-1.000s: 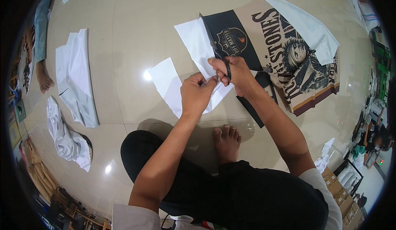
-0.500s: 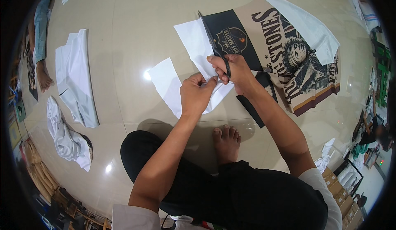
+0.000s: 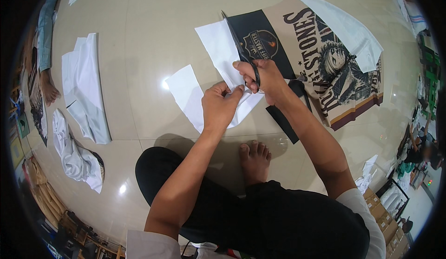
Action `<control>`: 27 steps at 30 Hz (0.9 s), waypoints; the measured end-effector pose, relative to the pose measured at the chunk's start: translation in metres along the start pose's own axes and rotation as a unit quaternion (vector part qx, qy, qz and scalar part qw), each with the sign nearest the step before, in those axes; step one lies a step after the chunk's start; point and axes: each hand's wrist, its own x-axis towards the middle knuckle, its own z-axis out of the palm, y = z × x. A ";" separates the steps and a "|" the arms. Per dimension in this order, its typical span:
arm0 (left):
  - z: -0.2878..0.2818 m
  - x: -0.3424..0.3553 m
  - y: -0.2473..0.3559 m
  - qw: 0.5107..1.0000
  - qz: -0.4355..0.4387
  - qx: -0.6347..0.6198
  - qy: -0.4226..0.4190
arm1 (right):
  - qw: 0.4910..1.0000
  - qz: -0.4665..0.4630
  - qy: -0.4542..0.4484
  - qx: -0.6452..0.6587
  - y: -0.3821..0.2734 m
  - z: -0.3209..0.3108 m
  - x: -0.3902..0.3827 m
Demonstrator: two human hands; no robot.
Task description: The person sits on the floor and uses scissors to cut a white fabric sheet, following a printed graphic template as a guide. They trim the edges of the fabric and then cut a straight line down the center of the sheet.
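My right hand (image 3: 264, 81) grips black-handled scissors (image 3: 236, 38), their long blades lying along the seam between a white fabric piece (image 3: 213, 43) and the black panel (image 3: 260, 27) of a large printed cloth (image 3: 302, 41) with beige sections and dark graphics. My left hand (image 3: 218, 105) pinches the white fabric just below and left of the scissor handles, fingertips close to my right hand's. A separate-looking white flap (image 3: 183, 89) spreads under and left of my left hand. A white triangular layer (image 3: 353, 31) covers the printed cloth's upper right.
Folded white fabric (image 3: 83, 89) and a crumpled white piece (image 3: 76, 152) lie on the tiled floor at left, near another person's foot (image 3: 49, 89). My bare foot (image 3: 255, 164) is below my hands. Cardboard boxes (image 3: 385, 222), clothing piles and a blurred person (image 3: 420, 150) are along the right rim.
My right hand and the scissors have shifted very slightly up and left. My left hand stays nearly in place on the white fabric.
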 end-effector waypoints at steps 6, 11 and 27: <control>0.000 -0.001 0.001 1.000 0.003 0.006 0.004 | 1.000 0.004 0.002 -0.005 0.002 -0.001 0.002; 0.000 0.000 0.000 1.000 -0.004 0.005 0.000 | 1.000 0.000 0.004 -0.014 0.001 -0.001 0.002; -0.013 0.012 0.010 0.997 0.046 0.040 0.045 | 1.000 -0.022 -0.017 0.001 -0.007 -0.002 -0.009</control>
